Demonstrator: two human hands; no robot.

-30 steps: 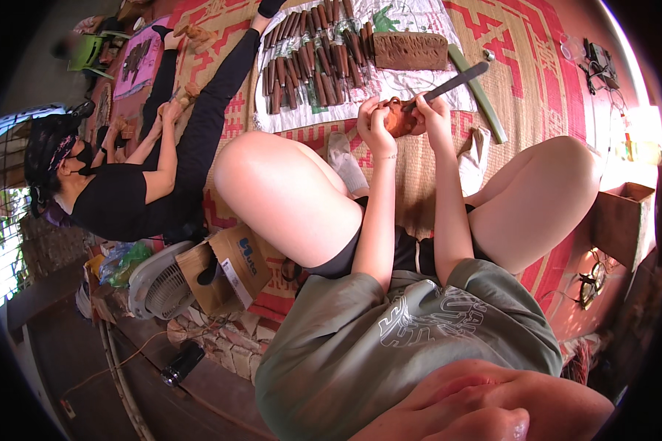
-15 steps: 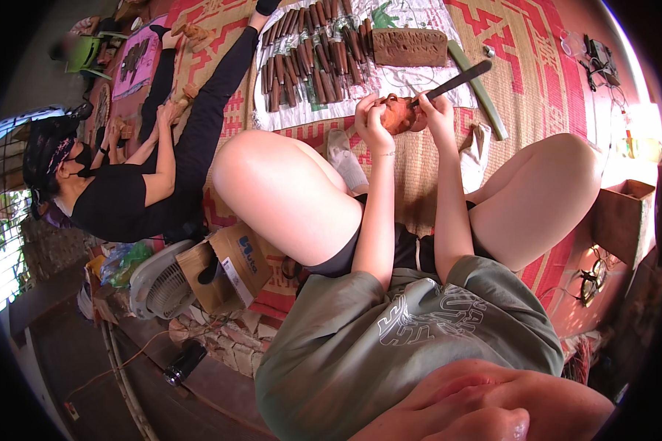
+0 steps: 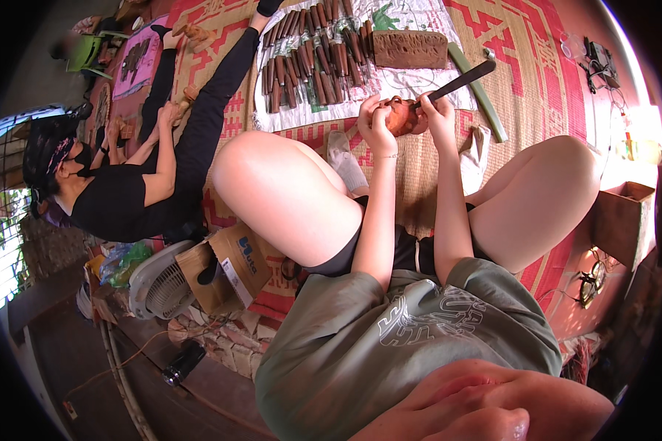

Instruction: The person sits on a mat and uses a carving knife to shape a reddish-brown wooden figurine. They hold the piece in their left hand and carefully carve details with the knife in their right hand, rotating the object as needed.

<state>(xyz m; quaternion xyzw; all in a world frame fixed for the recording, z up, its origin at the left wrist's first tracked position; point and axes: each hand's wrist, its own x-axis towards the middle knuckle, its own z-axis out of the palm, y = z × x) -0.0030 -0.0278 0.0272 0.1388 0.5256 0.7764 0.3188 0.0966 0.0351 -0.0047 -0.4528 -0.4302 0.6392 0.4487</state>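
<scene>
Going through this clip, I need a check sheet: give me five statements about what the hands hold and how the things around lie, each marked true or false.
1. The left hand holds a reddish-brown piece. True.
2. The right hand is empty. False: it holds a dark flat tool.
3. The brown block rests on the white cloth, to the right of the wooden-handled tools. True.
4. The fan is on the person's right side. False: it is on the left, beside an open cardboard box.
5. The co-worker at the left wears a dark face mask. True.
</scene>
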